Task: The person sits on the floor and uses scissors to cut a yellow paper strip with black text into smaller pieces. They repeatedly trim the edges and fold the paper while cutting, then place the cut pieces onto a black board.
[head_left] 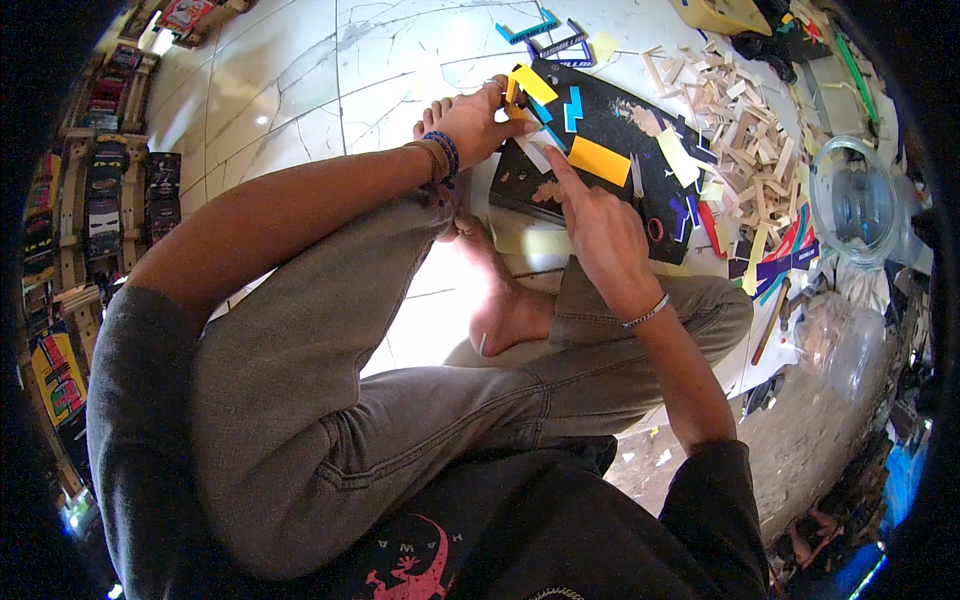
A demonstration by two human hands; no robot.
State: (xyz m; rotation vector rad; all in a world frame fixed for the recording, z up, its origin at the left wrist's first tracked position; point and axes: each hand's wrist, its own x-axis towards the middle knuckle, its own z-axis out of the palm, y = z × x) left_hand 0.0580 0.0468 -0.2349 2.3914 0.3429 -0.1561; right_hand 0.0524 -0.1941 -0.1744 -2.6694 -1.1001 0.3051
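Observation:
My left hand (468, 130) is closed, thumb and fingers pinching a small orange-yellow piece (514, 98) above the board's far left corner. My right hand (607, 240) has its index finger stretched out, the tip at a narrow white strip (533, 153) beside a blue edge; its other fingers are partly hidden. Under both hands lies a black board (545, 80) with worn brown patches. On it are a yellow-orange rectangle (600, 160), a blue stepped piece (573, 110), a pale yellow slip (678, 157) and a thin grey tool (637, 178).
Right of the board spreads a heap of small wooden pieces (745, 150). A clear round container (855, 200) stands beyond it. Blue and dark cut-out pieces (560, 45) lie past the board on the white tiles (270, 90). Racks of dark packages (105, 220) line the left side.

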